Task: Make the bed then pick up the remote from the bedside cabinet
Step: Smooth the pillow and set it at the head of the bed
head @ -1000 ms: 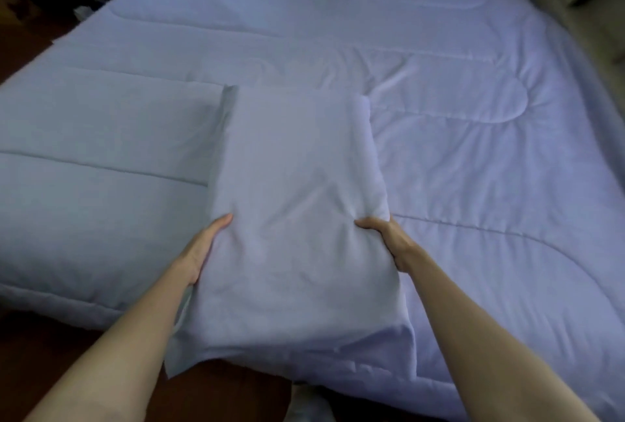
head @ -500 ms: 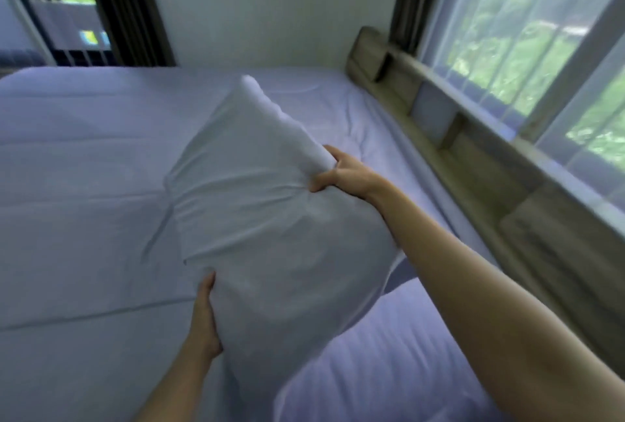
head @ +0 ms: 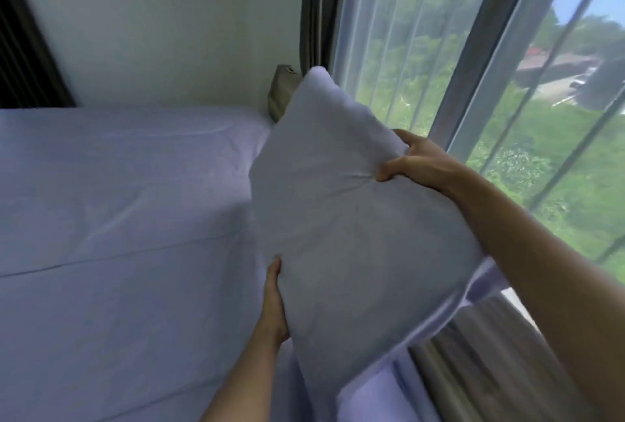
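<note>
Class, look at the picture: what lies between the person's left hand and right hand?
Only the pillow, as the head view shows. The left hand holds its lower edge, and the right hand grips its upper right side.

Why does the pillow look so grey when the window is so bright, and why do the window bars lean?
Head view: daylight comes in through the window behind the pillow, so the side facing us is in shade; head view: the wide-angle lens likely makes the frame lean; head view: the trees outside are soft and smeared.
</note>
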The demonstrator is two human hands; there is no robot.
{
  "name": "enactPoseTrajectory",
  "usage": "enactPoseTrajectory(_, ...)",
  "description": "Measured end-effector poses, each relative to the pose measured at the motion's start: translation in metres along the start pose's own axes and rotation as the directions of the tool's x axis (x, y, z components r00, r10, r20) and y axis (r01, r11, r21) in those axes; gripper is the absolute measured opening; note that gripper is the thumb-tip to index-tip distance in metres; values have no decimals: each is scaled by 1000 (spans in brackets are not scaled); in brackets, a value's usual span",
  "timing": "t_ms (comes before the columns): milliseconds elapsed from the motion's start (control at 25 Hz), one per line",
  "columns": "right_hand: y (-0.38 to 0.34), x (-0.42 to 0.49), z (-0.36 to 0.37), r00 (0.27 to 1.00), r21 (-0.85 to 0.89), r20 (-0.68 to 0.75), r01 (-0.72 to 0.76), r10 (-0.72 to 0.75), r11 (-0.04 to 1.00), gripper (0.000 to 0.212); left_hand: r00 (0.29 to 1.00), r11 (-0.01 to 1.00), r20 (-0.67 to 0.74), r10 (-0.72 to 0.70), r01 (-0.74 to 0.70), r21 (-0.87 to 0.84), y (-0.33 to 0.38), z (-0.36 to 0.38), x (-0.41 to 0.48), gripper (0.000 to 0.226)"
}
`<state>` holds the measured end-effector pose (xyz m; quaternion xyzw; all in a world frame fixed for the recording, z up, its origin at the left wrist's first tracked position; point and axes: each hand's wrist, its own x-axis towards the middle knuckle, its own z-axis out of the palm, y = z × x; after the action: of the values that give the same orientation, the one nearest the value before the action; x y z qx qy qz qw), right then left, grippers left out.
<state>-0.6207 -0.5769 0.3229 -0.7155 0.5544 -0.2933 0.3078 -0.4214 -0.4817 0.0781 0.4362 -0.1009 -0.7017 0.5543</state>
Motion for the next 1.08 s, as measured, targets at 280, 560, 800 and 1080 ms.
enactPoseTrajectory(280, 159, 9, 0, 979, -113, 30, -199, 204, 973, 108, 969, 886, -193, -157, 224, 406, -123, 20, 71, 81)
enactPoseTrajectory(560, 157, 17, -10, 970, -111, 72, -222, 230, 969, 104, 897, 671, -375, 232, 132, 729, -131, 36, 34, 53)
enactPoseTrajectory(800, 148, -17, -11, 966, -554, -70, -245, 248, 796, 76, 977, 150, 105, 184, -133, 980, -113, 53, 24, 137)
enactPoseTrajectory(1080, 126, -75, 16, 963, -709, -245, -256, 110, 657, 51, 980, -26, 198, -15, -198, 980, -92, 70, -8, 66)
